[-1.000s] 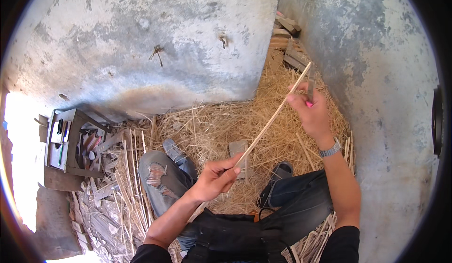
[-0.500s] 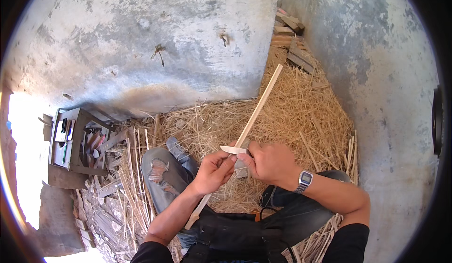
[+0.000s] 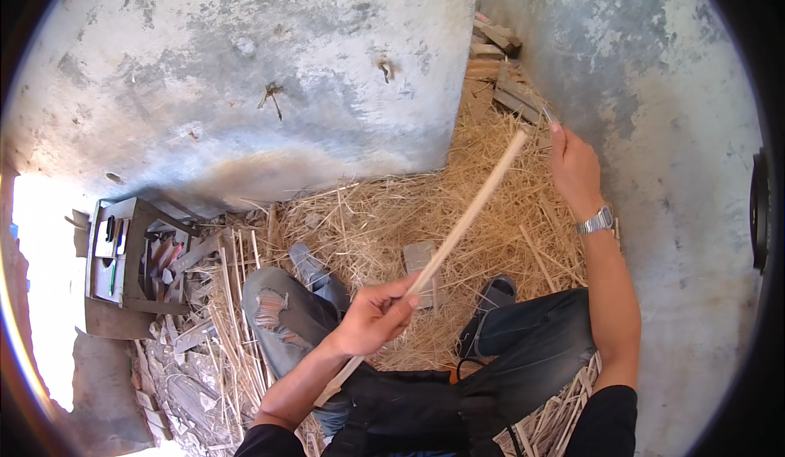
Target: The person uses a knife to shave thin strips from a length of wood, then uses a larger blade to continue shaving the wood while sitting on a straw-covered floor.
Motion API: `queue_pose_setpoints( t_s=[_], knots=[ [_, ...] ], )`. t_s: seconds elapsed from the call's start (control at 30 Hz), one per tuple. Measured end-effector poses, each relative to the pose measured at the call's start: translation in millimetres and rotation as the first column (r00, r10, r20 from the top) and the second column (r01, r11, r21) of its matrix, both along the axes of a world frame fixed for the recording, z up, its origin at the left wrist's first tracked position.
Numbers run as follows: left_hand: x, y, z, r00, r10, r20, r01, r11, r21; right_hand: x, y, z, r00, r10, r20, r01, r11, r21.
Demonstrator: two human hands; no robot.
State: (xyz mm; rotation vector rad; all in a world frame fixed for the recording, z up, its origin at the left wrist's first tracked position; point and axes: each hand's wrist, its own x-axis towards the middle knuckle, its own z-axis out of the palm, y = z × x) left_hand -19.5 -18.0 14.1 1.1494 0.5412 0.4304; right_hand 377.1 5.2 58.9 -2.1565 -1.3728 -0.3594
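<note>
Weathered walls [image 3: 311,64] frame a straw-covered floor [image 3: 352,203] — a pale wooden strip [image 3: 455,235] slants above it, clasped firmly in the left hand [image 3: 374,320], while the right hand [image 3: 579,175] — curled around a mostly hidden blade [image 3: 548,114] — hangs near the strip's upper end.

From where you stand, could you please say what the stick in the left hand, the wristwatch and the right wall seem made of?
Stick: wood or bamboo, apparently bare, being pale tan; blur hides the grain. Wristwatch: probably polished metal, judging by its silvery shine; coated plastic is possible. Right wall: likely cement or plaster, its worn finish blotched grey and white.
</note>
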Motion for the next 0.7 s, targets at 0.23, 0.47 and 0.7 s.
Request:
queue_pose_setpoints(
  t_s=[0.23, 0.47, 0.7],
  knots=[
    [6.4, 8.8, -4.2, 0.999, 0.002, 0.032, -0.001, 0.999, -0.039, -75.6, -30.2, 25.9, 0.955, 0.253, -0.153, -0.259, 0.966, -0.016],
    [9.5, 17.0, -10.8, 0.999, 0.053, -0.002, -0.053, 0.997, -0.047, -164.7, -57.2, -15.5, 0.821, 0.554, -0.138, -0.565, 0.752, -0.339],
    [5.8, 3.0, -8.8, 1.000, -0.002, 0.006, 0.002, 1.000, 0.019, -33.5, 4.2, 3.2, 0.999, 0.035, -0.014, -0.038, 0.966, -0.258]
  ],
)
